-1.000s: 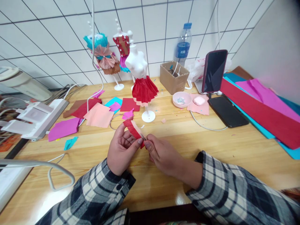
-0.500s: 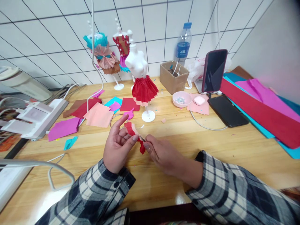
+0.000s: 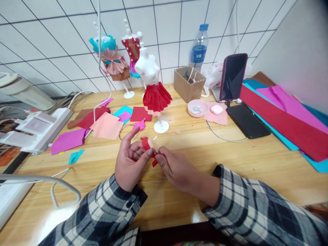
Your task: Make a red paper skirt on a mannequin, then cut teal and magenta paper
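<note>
Left hand (image 3: pixel 132 160), half open, pinches the red-and-pink paper strip (image 3: pixel 146 144) before the red-skirted mannequin (image 3: pixel 156 97); nearer me than its base, my right hand (image 3: pixel 176 167), mostly closed, grips a thin tool (image 3: pixel 155 151).

And there it was, just below the centre of the frame: a small two-tone strip (image 3: pixel 145 143), red along one side and pale pink along the other, thin and crinkled, held up in the air! Its upper end leaned to the upper left, while a crumpled red end hung at the lower right, its middle partly covered. And right there, a slim metallic tool (image 3: pixel 154 151) touched the pink side, tilted down towards the lower right, most of its length hidden.
</note>
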Motion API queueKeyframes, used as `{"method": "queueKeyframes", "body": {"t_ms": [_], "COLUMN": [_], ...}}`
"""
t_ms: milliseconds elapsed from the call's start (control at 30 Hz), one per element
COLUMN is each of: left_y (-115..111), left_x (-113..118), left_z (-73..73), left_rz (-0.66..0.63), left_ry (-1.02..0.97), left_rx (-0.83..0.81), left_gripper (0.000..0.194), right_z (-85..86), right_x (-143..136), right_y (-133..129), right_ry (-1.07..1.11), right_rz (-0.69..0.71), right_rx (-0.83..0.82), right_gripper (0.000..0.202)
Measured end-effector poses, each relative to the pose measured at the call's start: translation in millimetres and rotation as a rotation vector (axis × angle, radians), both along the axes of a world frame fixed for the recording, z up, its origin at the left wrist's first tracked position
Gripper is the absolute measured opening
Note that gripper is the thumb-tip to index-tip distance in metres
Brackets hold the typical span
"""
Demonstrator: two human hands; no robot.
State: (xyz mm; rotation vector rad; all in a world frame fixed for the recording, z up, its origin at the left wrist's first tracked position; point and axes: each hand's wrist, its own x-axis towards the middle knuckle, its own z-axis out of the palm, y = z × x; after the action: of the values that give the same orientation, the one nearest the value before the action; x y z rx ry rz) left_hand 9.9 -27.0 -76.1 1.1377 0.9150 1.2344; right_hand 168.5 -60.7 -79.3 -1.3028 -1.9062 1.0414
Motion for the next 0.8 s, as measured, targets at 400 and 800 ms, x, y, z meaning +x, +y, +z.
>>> {"method": "queueKeyframes", "body": {"t_ms": [400,800], "left_y": [5.8,8.5], "left_x": [-7.4,-8.5], "left_z": [-0.3,0.9], "left_rz": [0.004,0.014], "left_ry": [-0.096,-0.053], "left_rx": [-0.039,-0.043], "left_gripper": [0.063,0.072], "right_z": [-2.5,-2.9], "right_x": [4.1,4.6], "right_y": [2.1,2.0], "right_ry": [-0.042,0.029], "right_rz": [0.046,0.041], "right_rx": [0.016,-0.006], "right_gripper": [0.028,0.028]}}
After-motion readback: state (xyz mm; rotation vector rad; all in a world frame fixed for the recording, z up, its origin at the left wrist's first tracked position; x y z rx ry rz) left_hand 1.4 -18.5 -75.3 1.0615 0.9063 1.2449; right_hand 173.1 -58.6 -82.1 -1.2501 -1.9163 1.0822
